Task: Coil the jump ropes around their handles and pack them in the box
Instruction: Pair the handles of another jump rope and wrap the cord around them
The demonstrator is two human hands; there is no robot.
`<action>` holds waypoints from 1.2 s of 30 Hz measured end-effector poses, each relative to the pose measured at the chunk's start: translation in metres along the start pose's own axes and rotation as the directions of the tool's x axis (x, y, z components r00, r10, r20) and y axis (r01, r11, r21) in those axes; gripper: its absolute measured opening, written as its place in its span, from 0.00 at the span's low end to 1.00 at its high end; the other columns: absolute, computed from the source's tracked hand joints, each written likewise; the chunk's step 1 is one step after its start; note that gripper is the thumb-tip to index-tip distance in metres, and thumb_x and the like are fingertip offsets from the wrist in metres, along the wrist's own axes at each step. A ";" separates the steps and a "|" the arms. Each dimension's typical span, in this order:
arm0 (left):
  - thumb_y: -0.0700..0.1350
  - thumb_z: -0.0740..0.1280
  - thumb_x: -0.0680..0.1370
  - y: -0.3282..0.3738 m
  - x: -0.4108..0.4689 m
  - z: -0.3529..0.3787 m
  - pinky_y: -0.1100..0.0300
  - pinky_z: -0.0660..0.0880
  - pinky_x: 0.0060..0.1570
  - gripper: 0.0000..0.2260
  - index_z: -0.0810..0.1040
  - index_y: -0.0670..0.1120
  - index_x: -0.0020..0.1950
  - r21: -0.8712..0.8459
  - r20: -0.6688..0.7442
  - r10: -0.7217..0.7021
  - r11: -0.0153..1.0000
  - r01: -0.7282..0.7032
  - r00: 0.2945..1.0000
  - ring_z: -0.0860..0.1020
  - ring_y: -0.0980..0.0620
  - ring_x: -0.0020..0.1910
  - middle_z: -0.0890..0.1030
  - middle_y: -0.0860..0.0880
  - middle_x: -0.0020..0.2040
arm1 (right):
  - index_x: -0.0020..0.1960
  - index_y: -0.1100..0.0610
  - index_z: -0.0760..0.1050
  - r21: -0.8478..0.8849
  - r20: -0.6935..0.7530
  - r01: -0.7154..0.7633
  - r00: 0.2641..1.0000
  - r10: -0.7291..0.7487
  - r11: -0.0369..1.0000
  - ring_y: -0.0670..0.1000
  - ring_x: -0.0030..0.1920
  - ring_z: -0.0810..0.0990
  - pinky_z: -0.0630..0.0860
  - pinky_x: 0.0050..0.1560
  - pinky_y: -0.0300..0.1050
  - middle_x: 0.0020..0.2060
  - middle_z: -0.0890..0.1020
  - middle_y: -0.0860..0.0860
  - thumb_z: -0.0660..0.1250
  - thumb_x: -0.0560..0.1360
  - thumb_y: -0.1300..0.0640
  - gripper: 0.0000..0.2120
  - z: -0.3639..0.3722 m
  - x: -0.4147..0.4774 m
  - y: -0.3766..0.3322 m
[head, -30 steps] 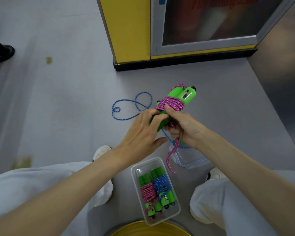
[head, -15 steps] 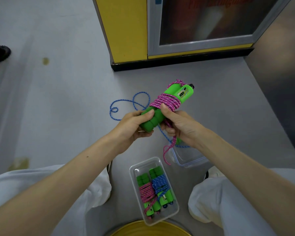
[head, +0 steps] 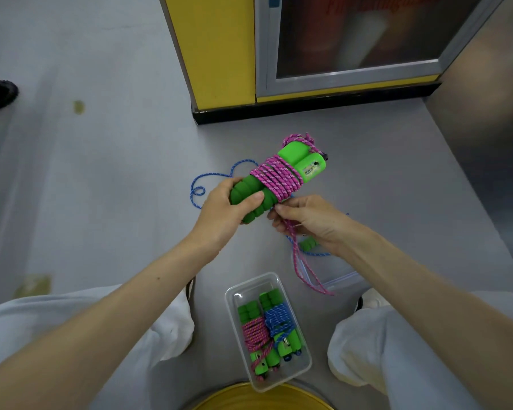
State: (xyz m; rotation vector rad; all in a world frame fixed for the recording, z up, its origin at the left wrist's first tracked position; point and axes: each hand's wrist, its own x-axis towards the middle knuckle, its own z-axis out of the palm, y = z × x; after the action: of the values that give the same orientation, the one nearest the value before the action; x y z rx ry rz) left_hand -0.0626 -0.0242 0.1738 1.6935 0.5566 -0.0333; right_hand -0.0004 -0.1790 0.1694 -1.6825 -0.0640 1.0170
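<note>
your left hand (head: 224,207) grips the green handles (head: 258,193) wrapped in pink rope (head: 276,177); your right hand (head: 307,221) pinches its loose tail above the box (head: 304,349).

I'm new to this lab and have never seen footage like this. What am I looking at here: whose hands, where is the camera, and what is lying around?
There is no machine here. A person wears a camera on the head, so this single view looks down over their own arms and knees. The left hand grips a pair of green handles with pink rope coiled around them. The right hand pinches the rope's loose tail, which hangs down. On the grey floor sits a clear box holding two wound ropes, one pink and one blue. A loose blue rope lies on the floor beyond the hands.
</note>
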 end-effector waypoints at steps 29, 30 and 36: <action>0.42 0.78 0.64 -0.014 -0.014 0.004 0.58 0.68 0.27 0.15 0.79 0.41 0.47 0.889 0.198 0.725 0.149 -0.432 0.659 0.75 0.46 0.33 0.75 0.45 0.38 | 0.48 0.67 0.75 0.103 0.188 -0.108 0.978 0.087 0.989 0.45 0.20 0.67 0.62 0.21 0.34 0.31 0.79 0.58 0.58 0.81 0.62 0.10 0.005 -0.004 -0.001; 0.41 0.78 0.64 -0.014 -0.013 0.004 0.58 0.69 0.26 0.15 0.79 0.41 0.47 0.885 0.199 0.725 0.155 -0.438 0.659 0.75 0.46 0.33 0.75 0.45 0.38 | 0.48 0.67 0.75 0.089 0.183 -0.113 0.979 0.095 0.990 0.45 0.20 0.67 0.62 0.21 0.35 0.32 0.79 0.59 0.58 0.81 0.61 0.11 0.005 -0.005 -0.001; 0.35 0.76 0.63 -0.021 -0.007 0.004 0.56 0.69 0.29 0.23 0.71 0.42 0.53 0.871 0.263 0.749 0.086 -0.483 0.608 0.74 0.45 0.35 0.74 0.44 0.40 | 0.48 0.64 0.75 0.163 0.161 -0.081 0.985 0.055 0.983 0.44 0.22 0.62 0.59 0.24 0.35 0.30 0.77 0.55 0.58 0.79 0.64 0.09 0.004 -0.006 -0.002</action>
State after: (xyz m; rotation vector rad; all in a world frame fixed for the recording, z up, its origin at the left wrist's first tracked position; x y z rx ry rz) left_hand -0.0757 -0.0290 0.1561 2.9733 -0.2003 0.6770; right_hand -0.0059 -0.1779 0.1744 -1.4577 -0.0223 1.1722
